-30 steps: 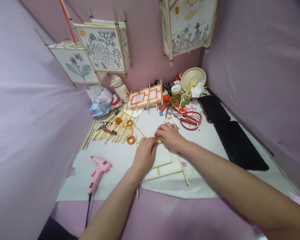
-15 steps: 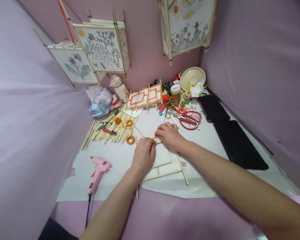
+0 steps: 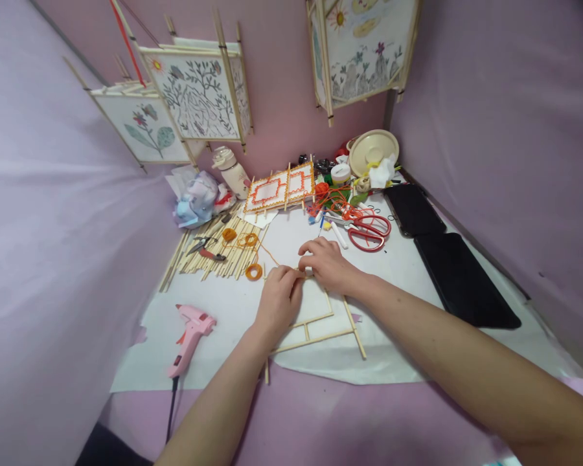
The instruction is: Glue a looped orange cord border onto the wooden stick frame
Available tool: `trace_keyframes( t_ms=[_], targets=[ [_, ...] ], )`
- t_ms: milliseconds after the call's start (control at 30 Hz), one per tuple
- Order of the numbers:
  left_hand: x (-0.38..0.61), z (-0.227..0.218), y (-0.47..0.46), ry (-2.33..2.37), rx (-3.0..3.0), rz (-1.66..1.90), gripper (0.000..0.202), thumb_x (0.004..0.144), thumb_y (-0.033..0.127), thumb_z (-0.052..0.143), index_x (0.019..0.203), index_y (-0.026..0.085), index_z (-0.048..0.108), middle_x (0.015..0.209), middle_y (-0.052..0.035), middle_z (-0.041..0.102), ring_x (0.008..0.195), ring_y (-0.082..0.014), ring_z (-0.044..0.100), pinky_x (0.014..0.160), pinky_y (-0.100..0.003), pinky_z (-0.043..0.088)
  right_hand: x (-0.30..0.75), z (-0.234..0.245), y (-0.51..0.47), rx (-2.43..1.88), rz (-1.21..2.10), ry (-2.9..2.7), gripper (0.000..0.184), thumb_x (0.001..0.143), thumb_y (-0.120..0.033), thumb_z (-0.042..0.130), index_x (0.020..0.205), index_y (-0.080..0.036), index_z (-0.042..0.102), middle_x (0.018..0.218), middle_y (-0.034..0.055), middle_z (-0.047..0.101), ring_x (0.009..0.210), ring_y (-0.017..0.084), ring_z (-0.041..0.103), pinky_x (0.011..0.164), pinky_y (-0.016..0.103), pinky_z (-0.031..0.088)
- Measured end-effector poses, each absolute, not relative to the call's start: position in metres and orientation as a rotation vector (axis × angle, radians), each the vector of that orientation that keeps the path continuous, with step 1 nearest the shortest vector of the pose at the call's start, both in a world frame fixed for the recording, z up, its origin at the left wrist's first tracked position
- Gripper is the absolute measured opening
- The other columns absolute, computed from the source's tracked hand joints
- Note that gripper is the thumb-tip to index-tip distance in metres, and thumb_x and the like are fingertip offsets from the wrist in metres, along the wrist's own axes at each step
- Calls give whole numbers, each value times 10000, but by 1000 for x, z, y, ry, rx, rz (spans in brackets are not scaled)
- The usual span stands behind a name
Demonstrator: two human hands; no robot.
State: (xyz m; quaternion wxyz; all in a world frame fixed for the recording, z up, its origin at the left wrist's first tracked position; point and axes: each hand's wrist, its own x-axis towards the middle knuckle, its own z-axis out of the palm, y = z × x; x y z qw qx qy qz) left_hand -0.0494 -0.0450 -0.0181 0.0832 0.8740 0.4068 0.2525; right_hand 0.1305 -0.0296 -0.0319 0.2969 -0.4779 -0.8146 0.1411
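Note:
A flat frame of thin wooden sticks point(image 3: 315, 336), with a smaller frame inside it, lies on the white sheet under both hands. My left hand point(image 3: 280, 294) is closed on the frame's far part, fingertips pinched at a stick. Just to its right, my right hand point(image 3: 328, 264) has bent fingers drawn together near the same spot, apparently pinching the cord; its fingertips are partly hidden. A thin orange cord point(image 3: 268, 254) runs from loose loops on the left to the left hand's fingertips. An orange cord ring point(image 3: 253, 272) lies left of that hand.
A pink glue gun point(image 3: 189, 340) lies at left. Behind are wooden sticks point(image 3: 238, 259) with pliers point(image 3: 208, 249), a bottle point(image 3: 230, 171), a decorated panel point(image 3: 279, 188) and red-handled scissors point(image 3: 369, 232). Two dark flat devices point(image 3: 466, 281) lie right. Picture lanterns point(image 3: 199, 94) hang above.
My right hand has shifted slightly left and its fingers have bent more, nearer the left fingertips. My left hand stays almost in place on the frame.

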Motion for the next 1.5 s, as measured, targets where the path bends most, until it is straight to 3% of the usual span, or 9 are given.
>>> trace_keyframes(
  t_ms=[500,700,1133,1500],
  targets=[
    [-43,-3,2,1377,2513,579,155,817,142,495,755,190,628,786,-56,626,803,-223,568,762,-359,456,135,-26,-31,-1340,299,-2099,284,820,-38,514,843,-233,720,1107,46,628,1098,225,405,868,387,258],
    [-37,-2,11,1427,2403,544,146,795,139,511,739,191,635,771,-44,663,749,-207,588,721,-330,459,136,-24,-30,-1387,254,-2034,261,823,-45,511,818,-215,709,1054,50,644,1072,225,417,859,383,260],
    [-35,-10,22,1410,2288,459,126,796,163,531,738,187,640,735,-30,671,717,-196,588,664,-300,424,134,-29,-31,-1217,228,-2194,358,835,-51,521,955,-300,749,1123,44,610,1066,229,388,857,389,271],
    [-29,-13,22,1386,2217,553,110,814,182,543,765,183,641,766,-27,670,727,-186,580,658,-290,412,135,-29,-31,-1300,210,-2229,265,850,-90,542,826,-248,753,1103,61,612,1060,245,396,853,395,285]
  ],
)
